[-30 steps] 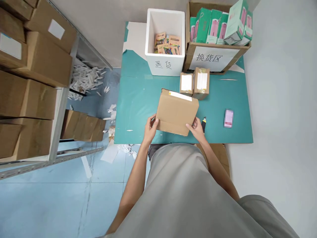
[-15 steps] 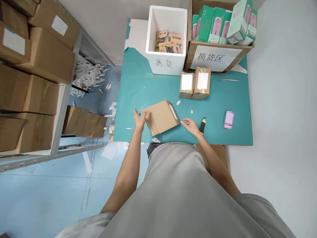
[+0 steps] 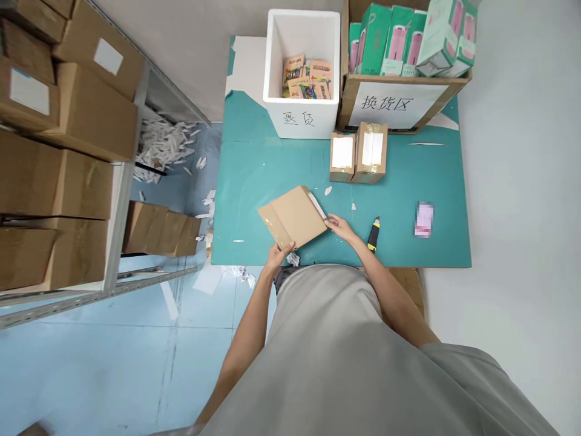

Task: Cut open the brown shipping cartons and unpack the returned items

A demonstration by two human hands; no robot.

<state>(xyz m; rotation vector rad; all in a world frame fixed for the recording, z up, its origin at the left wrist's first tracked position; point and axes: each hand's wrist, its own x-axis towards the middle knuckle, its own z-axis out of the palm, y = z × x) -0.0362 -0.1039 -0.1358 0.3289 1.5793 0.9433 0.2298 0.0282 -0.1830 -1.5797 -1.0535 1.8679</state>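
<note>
A brown cardboard box (image 3: 300, 217) lies tilted at the table's front edge, with clear tape along its left flap and a white label (image 3: 316, 204) on its right side. The fingers of my left hand (image 3: 278, 257) are closed on its lower left corner. My right hand (image 3: 341, 227) grips the right corner, just below the label. Right of that hand lies a black and yellow utility knife (image 3: 373, 235). A crumpled scrap of paper (image 3: 293, 259) sits beside my left hand.
Two taped, labelled small boxes (image 3: 358, 154) stand on the green table (image 3: 254, 163). Behind them are a white foam box (image 3: 301, 118) of small packets and a carton (image 3: 399, 104) of green boxes. A pixelated pink item (image 3: 423, 219) lies right. Shelves of cartons (image 3: 97, 115) stand left.
My left hand has moved down from the box's left side to its lower corner and closed on it. My right hand has come in to grip the right corner.
</note>
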